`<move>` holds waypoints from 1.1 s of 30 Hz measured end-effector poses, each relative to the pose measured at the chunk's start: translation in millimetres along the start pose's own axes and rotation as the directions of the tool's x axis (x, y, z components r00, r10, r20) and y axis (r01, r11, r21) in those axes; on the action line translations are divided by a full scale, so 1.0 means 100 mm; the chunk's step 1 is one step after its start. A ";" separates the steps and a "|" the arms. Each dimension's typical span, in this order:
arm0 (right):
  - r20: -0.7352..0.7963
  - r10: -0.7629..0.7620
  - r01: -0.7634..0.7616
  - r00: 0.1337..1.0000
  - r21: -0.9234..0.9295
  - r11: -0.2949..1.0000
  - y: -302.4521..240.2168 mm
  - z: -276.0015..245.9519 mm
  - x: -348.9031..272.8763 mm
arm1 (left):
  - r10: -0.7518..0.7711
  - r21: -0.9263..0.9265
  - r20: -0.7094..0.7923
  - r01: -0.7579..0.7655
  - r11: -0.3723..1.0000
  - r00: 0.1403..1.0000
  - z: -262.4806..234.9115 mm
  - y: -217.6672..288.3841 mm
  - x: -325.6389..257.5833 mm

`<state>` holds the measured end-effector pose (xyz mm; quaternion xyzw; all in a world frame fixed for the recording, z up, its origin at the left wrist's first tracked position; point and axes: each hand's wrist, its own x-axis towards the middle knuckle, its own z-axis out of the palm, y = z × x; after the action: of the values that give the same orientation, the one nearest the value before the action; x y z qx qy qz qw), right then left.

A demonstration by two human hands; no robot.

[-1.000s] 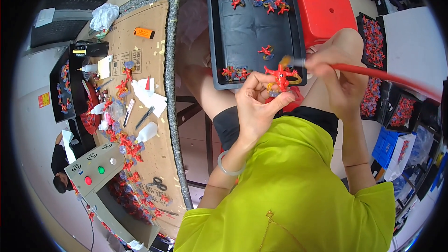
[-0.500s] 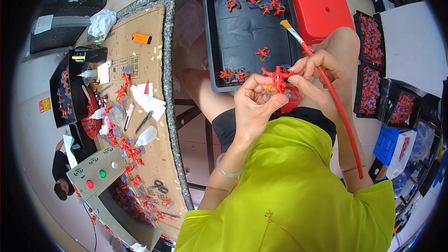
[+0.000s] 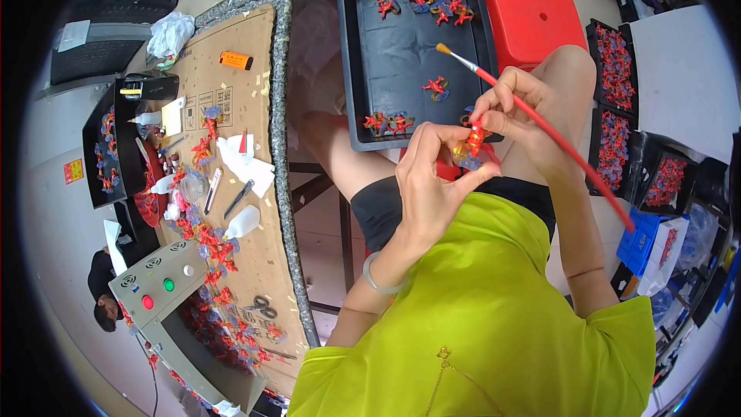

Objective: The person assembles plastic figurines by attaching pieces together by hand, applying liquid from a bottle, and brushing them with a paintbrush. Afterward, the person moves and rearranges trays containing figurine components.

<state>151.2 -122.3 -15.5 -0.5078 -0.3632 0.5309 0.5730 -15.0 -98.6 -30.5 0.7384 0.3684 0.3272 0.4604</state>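
Between my two hands, over my lap, is a small red toy figure (image 3: 475,139) with a yellowish and bluish clear part at its base. My left hand (image 3: 428,185) pinches it from the left with thumb and fingers. The fingertips of my right hand (image 3: 517,112) touch its upper side. That same right hand carries a long red paintbrush (image 3: 554,137) across the palm, bristles pointing up and left over the black tray (image 3: 345,54). Several similar red figures (image 3: 438,87) lie in this tray, in groups at its far end and near corner.
On my left stands a cardboard-topped table (image 3: 266,131) with a white squeeze bottle (image 3: 243,222), scissors (image 3: 262,307), an orange box (image 3: 235,60) and many figures. A grey machine with coloured buttons (image 3: 154,282) stands there. A red stool (image 3: 532,19) and filled bins (image 3: 614,62) are right.
The figure has been turned in my fingers and now shows another side. The brush has tilted flatter, its bristles moving left and its handle end swinging right and up.
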 end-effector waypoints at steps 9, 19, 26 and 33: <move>0.000 -0.040 0.039 0.999 0.249 0.968 0.18 -0.08 0.03 | -0.185 -0.817 0.487 0.520 0.249 0.854 -0.04 -0.06 0.07; 0.064 0.072 -0.086 0.995 0.266 0.960 0.14 -0.13 0.00 | -0.239 -0.771 0.359 0.431 0.470 0.902 0.00 -0.01 0.03; 0.069 -0.005 -0.013 0.998 0.254 0.967 0.19 -0.13 0.01 | -0.269 -0.750 0.286 0.389 0.535 0.920 0.01 0.07 0.01; 0.087 -0.005 -0.018 0.996 0.261 0.965 0.23 -0.15 0.03 | -0.285 -0.707 0.249 0.375 0.599 0.926 0.02 0.04 -0.02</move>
<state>160.5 -124.5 -41.7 -0.4054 -0.3129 0.5976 0.6170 -13.4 -102.0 -27.1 0.4212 0.3067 0.3165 0.7927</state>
